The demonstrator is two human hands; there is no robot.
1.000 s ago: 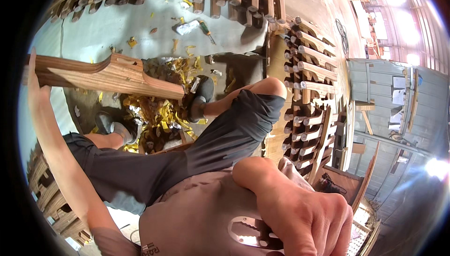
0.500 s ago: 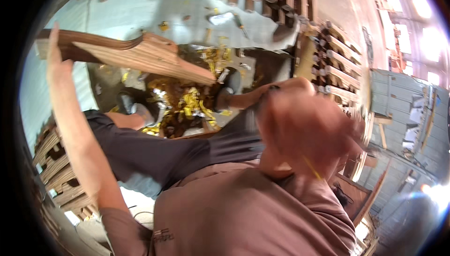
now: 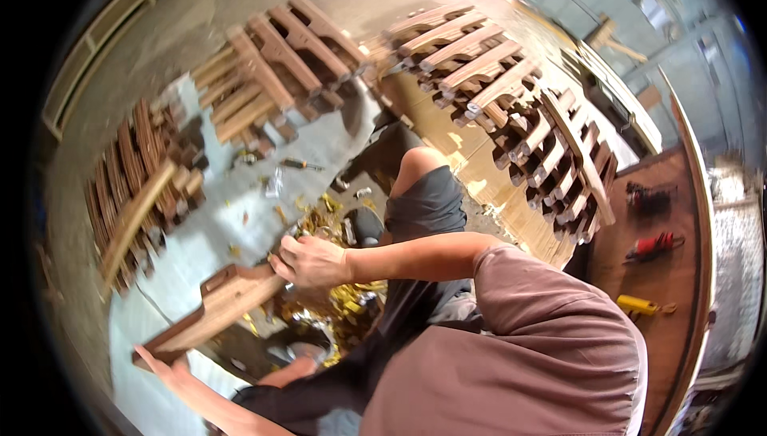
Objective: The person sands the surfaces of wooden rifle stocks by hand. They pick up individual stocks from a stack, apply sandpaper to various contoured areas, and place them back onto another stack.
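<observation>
A long, shaped wooden piece (image 3: 228, 304), brown with visible grain and a raised notched section on its far edge, lies slantwise over my lap area. My left hand (image 3: 169, 374) grips its lower left end, a finger stretched along the tip. At the upper right end my right hand (image 3: 315, 263) is closed on the wood, its fingers curled over the end. Beneath and beside it, yellow and golden scraps (image 3: 347, 300) are heaped on the floor between my feet. Beyond the right hand, a screwdriver (image 3: 302, 164) rests on a pale sheet (image 3: 172, 288).
Stacks of similar wooden pieces stand at the far left (image 3: 136, 176), in the middle (image 3: 280, 65) and at the right (image 3: 479, 57). A brown board (image 3: 663, 276) at the right carries a red tool (image 3: 653, 246) and a yellow tool (image 3: 639, 305). Cardboard (image 3: 479, 168) lies under the right stack.
My right hand has come down from a raised, blurred position onto the wood's right end. The left hand keeps its hold. The view has turned, and the wood now slants down to the left.
</observation>
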